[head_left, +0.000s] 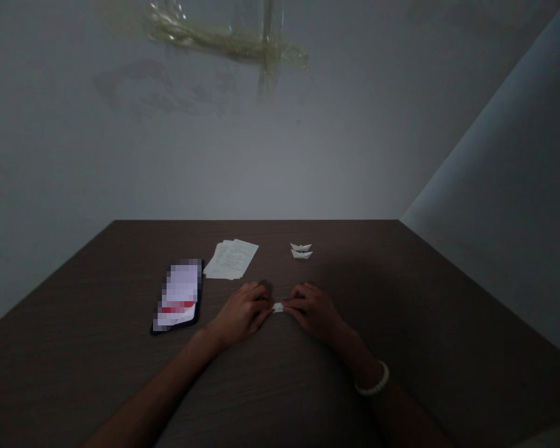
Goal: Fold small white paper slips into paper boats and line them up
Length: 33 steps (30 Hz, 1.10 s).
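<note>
A small piece of folded white paper lies low over the dark table, pinched at both ends. My left hand has its thumb and fingers closed on the left end. On the right end, my right hand grips with thumb and fingertips. Only the middle of the paper shows; the fingers cover the rest. Two small white paper boats stand one before the other beyond my right hand. A pile of printed paper sheets rests beyond my left hand.
A phone with a lit, blurred screen lies left of my left hand. The dark wooden table meets a grey wall at its far edge. Along the right side rises a pale slanting surface. My right wrist wears a light bracelet.
</note>
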Each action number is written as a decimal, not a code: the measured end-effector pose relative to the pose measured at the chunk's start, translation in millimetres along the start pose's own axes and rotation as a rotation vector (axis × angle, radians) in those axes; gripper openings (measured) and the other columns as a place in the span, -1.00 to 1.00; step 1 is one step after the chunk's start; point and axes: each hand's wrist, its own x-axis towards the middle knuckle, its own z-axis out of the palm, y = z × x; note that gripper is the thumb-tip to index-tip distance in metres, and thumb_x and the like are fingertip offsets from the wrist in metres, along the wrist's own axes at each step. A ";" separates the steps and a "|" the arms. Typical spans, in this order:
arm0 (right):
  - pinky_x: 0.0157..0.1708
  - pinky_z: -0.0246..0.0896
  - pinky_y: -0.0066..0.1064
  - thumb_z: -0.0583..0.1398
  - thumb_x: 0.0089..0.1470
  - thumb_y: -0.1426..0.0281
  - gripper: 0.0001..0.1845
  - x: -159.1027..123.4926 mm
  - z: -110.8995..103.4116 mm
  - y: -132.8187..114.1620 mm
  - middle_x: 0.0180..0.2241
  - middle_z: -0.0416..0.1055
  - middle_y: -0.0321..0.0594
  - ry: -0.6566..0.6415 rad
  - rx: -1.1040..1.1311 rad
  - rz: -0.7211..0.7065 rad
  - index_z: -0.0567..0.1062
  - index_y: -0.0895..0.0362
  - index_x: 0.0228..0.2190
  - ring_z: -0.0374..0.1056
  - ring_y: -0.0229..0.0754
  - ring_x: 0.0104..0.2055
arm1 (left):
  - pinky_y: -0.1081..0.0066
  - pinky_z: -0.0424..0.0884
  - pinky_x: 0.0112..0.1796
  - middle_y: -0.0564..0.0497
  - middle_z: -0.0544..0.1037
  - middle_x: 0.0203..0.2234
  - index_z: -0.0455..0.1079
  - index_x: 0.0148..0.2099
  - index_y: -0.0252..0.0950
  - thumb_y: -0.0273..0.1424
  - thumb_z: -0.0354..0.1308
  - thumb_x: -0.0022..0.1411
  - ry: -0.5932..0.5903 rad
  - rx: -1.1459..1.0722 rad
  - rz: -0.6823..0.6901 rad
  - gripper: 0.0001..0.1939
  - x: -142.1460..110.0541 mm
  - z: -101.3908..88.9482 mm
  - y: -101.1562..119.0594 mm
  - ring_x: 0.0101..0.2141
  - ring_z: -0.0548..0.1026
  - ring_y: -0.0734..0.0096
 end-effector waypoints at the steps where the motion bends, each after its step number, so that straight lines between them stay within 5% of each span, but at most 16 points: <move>1: -0.23 0.17 -0.35 0.20 0.17 0.39 -0.86 0.1 -0.6 -0.2 -0.31 0.39 -0.22 -0.007 -0.004 -0.001 0.58 0.02 -0.24 0.26 -0.17 -0.25 | 0.27 0.31 -0.20 -0.08 0.42 -0.29 0.51 -0.23 -0.28 -0.39 -0.01 0.36 -0.003 0.007 0.003 -0.74 -0.2 -0.5 0.3 -0.23 0.36 0.25; 18: -0.24 0.15 -0.33 0.22 0.15 0.31 -0.87 -0.3 2.7 -5.7 -0.33 0.37 -0.23 0.042 -0.021 0.077 0.58 0.03 -0.38 0.24 -0.17 -0.25 | 0.26 0.34 -0.13 -0.07 0.44 -0.27 0.54 -0.23 -0.25 -0.37 0.10 0.25 0.053 -0.107 -0.112 -0.82 -0.2 -1.0 -1.3 -0.20 0.38 0.25; 33: -0.11 0.16 -0.28 0.28 0.03 0.50 -0.86 3.6 6.8 -8.8 -0.26 0.42 -0.22 0.067 0.177 0.113 0.45 0.11 -0.33 0.29 -0.13 -0.18 | 0.24 0.32 -0.13 -0.05 0.43 -0.28 0.36 -0.23 -0.28 -0.37 0.09 0.26 0.024 -0.146 -0.144 -0.91 -2.1 4.1 -4.8 -0.21 0.38 0.23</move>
